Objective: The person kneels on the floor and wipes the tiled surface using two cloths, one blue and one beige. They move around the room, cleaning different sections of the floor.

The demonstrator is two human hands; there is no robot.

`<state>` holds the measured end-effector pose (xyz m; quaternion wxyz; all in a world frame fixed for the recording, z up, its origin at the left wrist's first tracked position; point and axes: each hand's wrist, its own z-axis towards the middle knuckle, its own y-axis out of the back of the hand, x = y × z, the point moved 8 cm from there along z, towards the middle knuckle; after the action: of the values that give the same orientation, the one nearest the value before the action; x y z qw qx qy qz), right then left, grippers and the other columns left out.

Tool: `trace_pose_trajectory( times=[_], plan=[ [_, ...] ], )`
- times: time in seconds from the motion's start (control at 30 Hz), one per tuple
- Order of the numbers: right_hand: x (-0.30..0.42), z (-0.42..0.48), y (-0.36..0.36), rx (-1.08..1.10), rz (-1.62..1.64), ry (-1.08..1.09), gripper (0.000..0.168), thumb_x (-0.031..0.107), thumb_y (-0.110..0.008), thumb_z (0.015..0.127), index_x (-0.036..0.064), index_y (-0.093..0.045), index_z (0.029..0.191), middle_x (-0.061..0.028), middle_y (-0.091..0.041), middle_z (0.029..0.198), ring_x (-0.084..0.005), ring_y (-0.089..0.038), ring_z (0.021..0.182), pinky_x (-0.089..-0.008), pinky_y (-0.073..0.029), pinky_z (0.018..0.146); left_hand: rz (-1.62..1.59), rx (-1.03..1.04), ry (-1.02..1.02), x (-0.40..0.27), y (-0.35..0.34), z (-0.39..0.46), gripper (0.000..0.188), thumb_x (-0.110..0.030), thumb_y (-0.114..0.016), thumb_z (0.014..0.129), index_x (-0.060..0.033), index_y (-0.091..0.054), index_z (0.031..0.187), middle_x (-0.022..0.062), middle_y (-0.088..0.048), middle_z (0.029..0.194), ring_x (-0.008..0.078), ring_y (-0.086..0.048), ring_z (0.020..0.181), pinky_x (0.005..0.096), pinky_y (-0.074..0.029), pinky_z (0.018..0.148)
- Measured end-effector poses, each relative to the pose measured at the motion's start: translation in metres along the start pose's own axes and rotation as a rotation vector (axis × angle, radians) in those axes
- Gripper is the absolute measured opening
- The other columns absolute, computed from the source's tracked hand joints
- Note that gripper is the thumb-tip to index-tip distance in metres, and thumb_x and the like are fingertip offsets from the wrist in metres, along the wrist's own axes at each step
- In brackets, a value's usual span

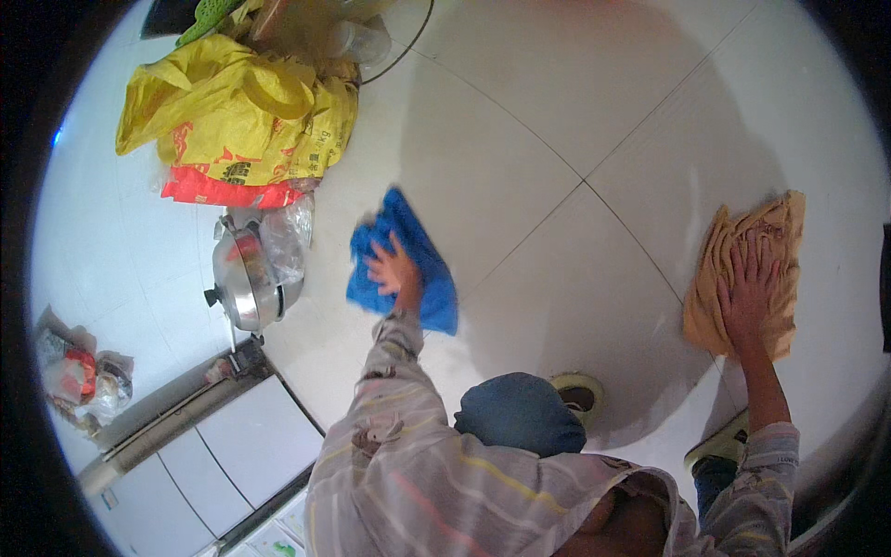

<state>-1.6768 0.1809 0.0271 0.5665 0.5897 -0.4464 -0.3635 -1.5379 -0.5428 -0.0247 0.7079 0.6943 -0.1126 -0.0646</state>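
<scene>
My left hand (394,267) lies spread on a crumpled blue cloth (431,292), which rests on the pale tiled floor (515,209). At the right, my right hand (750,292) presses flat, fingers apart, on a wrinkled brown cloth (703,306) on the same floor. The two cloths are well apart, with dark tile joints crossing between them. The blue cloth and left hand look slightly blurred.
Left of the blue cloth stand a lidded metal pot (243,278) and a clear plastic bag (287,233). Beyond them is a yellow and red woven sack (257,125) bearing writing. White cabinet fronts (250,438) are at lower left. My shoes (581,393) stand near my knee.
</scene>
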Motion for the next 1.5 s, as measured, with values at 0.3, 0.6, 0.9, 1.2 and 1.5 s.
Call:
trace_pose_trajectory(
  times=[0.3, 0.6, 0.9, 1.2, 1.5],
  plan=[
    [0.02, 0.013, -0.002, -0.099, 0.075, -0.122, 0.063, 0.04, -0.058, 0.095, 0.019, -0.042, 0.152, -0.0092, -0.023, 0.165, -0.038, -0.014, 0.153, -0.0621, -0.008, 0.121, -0.212, -0.085, -0.989, -0.43, 0.06, -0.109, 0.081, -0.079, -0.044, 0.088, -0.0328, -0.039, 0.154, 0.0167, -0.025, 0.163, 0.049, -0.018, 0.148, 0.0775, -0.009, 0.108],
    [0.069, -0.017, -0.021, -0.101, 0.148, -0.498, 0.066, 0.042, -0.059, 0.089, 0.012, -0.048, 0.147, -0.0118, -0.031, 0.162, -0.0388, -0.024, 0.148, -0.061, -0.008, 0.121, -0.272, 0.204, -2.166, -0.328, 0.077, -0.425, 0.073, -0.061, -0.067, 0.082, -0.0298, -0.051, 0.147, 0.0127, -0.027, 0.163, 0.0453, -0.02, 0.148, 0.076, -0.011, 0.11],
    [0.165, -0.011, -0.001, -0.165, 0.459, -0.182, 0.063, 0.044, -0.069, 0.079, 0.016, -0.061, 0.135, -0.0052, -0.034, 0.161, -0.0309, -0.023, 0.151, -0.0608, -0.013, 0.12, 0.015, 0.39, -2.199, -0.246, 0.063, -0.361, 0.064, -0.045, -0.072, 0.077, -0.0118, -0.061, 0.13, 0.0135, -0.029, 0.162, 0.0437, -0.018, 0.15, 0.0713, -0.008, 0.115],
    [0.135, 0.033, -0.022, -0.37, 0.515, 0.037, 0.059, 0.041, -0.067, 0.08, 0.016, -0.062, 0.134, -0.0044, -0.04, 0.158, -0.0274, -0.028, 0.15, -0.0544, -0.015, 0.123, -0.07, 0.054, -2.129, -0.254, 0.037, -0.343, 0.064, -0.046, -0.059, 0.084, -0.002, -0.059, 0.13, 0.0208, -0.029, 0.161, 0.0443, -0.019, 0.15, 0.0673, -0.01, 0.116],
    [-0.078, -0.155, -0.138, -0.26, 1.065, -0.474, 0.057, 0.046, -0.055, 0.099, 0.012, -0.052, 0.144, -0.0167, -0.05, 0.147, -0.0303, -0.039, 0.14, -0.0467, -0.027, 0.118, 0.025, -0.155, -1.531, -0.215, 0.001, -0.414, 0.068, -0.055, -0.054, 0.095, -0.0186, -0.042, 0.152, 0.0216, -0.03, 0.16, 0.0417, -0.02, 0.15, 0.0712, -0.018, 0.112]
  ],
)
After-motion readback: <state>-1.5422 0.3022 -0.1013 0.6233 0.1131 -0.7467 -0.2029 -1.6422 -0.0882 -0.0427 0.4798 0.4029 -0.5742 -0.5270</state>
